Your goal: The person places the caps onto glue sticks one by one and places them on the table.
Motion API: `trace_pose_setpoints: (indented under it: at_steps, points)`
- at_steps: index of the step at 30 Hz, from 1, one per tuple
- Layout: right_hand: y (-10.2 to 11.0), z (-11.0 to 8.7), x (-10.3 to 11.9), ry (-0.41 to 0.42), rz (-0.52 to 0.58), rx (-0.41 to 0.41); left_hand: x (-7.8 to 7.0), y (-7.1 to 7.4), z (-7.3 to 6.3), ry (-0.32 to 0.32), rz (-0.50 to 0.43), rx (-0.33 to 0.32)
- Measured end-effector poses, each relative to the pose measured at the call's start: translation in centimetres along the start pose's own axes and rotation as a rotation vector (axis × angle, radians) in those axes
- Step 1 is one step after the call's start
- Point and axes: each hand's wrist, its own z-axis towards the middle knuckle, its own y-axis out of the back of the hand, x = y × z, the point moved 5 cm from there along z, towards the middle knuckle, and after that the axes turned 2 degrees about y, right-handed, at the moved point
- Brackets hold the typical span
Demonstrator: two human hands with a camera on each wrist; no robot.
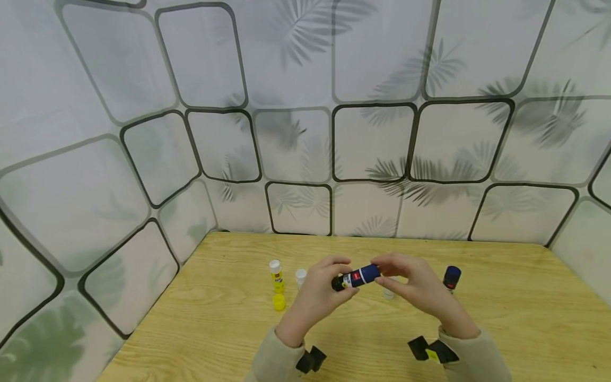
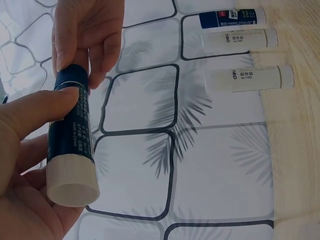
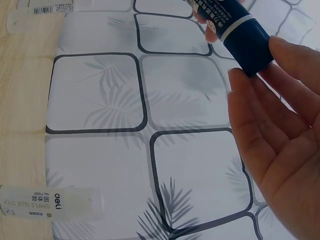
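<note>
A dark blue glue stick is held in the air between both hands, tilted up toward the right. My left hand grips its body, thumb along the side, as the left wrist view shows; the white base end sticks out toward that camera. With thumb and fingertips my right hand pinches the blue cap at the other end. The cap sits on the stick. Behind the right fingers stands a white glue stick, partly hidden.
On the wooden table, a yellow glue stick stands at left with a yellow round piece near it. A white-topped stick is partly behind the left hand. Another blue-capped glue stick stands at right. A patterned curtain rises behind.
</note>
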Motion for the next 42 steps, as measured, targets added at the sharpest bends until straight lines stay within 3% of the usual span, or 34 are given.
trace_pose_setpoints:
  at_steps: [6, 14, 29, 42]
  points:
    - [0.09, -0.04, 0.05, 0.008, 0.017, -0.004, 0.01, 0.07, -0.01, -0.009, 0.058, 0.013]
    - [0.29, -0.12, 0.18, -0.002, 0.004, -0.02, -0.07, 0.05, 0.0, -0.022, 0.019, 0.035]
    - [0.11, -0.15, 0.23, 0.05, 0.014, -0.089, -0.52, 0.29, -0.05, -0.043, 0.021, -0.004]
    - [0.1, -0.09, 0.1, -0.02, -0.03, -0.082, -0.43, 0.01, -0.1, -0.048, 0.024, -0.019]
